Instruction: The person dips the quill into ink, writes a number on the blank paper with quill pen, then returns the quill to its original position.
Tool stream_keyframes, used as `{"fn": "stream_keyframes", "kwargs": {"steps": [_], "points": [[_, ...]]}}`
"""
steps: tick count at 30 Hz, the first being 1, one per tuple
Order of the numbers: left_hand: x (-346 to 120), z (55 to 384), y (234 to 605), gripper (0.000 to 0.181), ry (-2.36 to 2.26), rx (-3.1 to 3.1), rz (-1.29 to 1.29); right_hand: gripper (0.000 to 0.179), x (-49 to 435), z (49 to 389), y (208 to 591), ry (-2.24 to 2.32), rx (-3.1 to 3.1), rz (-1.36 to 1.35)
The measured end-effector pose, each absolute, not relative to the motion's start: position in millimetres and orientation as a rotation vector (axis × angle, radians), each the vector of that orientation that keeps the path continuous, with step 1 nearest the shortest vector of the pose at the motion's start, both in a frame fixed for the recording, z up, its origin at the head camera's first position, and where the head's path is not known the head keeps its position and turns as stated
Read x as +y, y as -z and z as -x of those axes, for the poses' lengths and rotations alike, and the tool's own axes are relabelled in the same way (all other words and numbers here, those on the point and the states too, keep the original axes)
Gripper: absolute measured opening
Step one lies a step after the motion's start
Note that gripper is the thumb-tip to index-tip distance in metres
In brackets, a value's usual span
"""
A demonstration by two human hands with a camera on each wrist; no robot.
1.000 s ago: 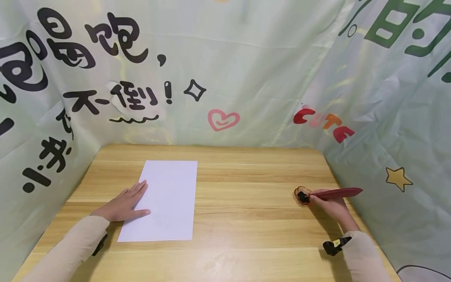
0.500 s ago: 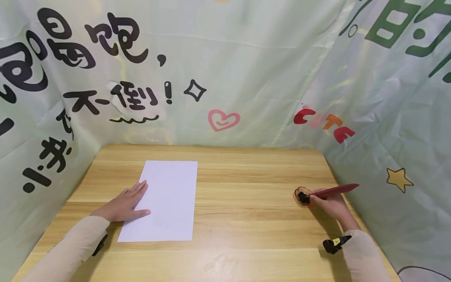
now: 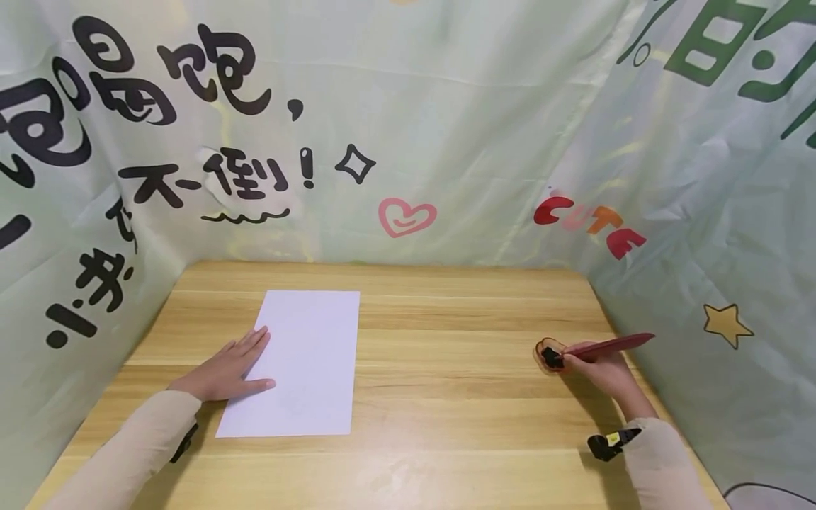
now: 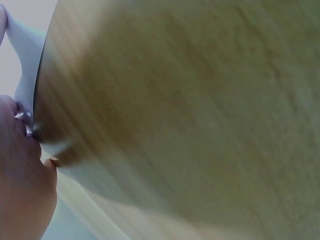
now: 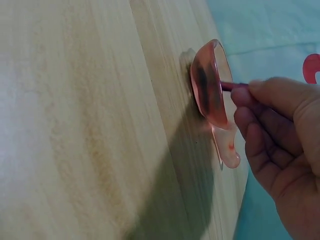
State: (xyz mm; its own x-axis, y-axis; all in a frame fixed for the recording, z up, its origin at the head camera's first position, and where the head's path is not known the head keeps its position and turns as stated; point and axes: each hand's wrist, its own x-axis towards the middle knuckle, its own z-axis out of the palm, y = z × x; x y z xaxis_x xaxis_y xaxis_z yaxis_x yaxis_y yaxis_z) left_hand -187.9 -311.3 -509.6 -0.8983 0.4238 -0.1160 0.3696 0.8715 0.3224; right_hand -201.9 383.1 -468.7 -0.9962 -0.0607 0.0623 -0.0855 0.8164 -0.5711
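My left hand (image 3: 223,372) rests with straight, spread fingers on the left edge of a white sheet of paper (image 3: 306,361); the left wrist view shows that hand (image 4: 22,185) at the paper's slightly lifted edge. At the right of the table my right hand (image 3: 605,375) pinches a dark red quill pen (image 3: 621,343) between thumb and fingers. Its lower end is inside a small see-through reddish dish (image 3: 540,361) holding something black, which looks like ink. In the right wrist view, the dish (image 5: 212,95) stands on the table and hides the pen's tip.
The wooden table (image 3: 440,397) is bounded at the back and sides by a pale printed cloth (image 3: 459,127). A black wrist device (image 3: 608,445) hangs below the right sleeve, close above the table.
The quill pen's upper end has risen slightly since the first frame, its lower end staying in the dish. My left hand and the paper keep their places; the head view has shifted slightly.
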Motion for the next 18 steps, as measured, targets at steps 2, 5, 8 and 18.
{"fn": "stream_keyframes", "kwargs": {"steps": [2,5,8,18], "points": [[-311.1,187.9,510.5,0.099,-0.45,2.867,-0.615,0.025,383.1,202.1,468.2,-0.941,-2.963,-0.127],[-311.1,187.6,511.4,0.098,-0.478,2.885,-0.638,0.026,382.3,202.3,467.5,-0.978,-2.963,-0.104],[-312.5,187.8,513.1,0.097,-0.49,2.897,-0.662,0.026,381.2,203.0,466.9,-0.967,-2.957,-0.11],[-311.4,187.8,511.1,0.099,-0.453,2.877,-0.638,0.029,383.5,201.1,467.4,-1.014,-2.869,-0.028]]}}
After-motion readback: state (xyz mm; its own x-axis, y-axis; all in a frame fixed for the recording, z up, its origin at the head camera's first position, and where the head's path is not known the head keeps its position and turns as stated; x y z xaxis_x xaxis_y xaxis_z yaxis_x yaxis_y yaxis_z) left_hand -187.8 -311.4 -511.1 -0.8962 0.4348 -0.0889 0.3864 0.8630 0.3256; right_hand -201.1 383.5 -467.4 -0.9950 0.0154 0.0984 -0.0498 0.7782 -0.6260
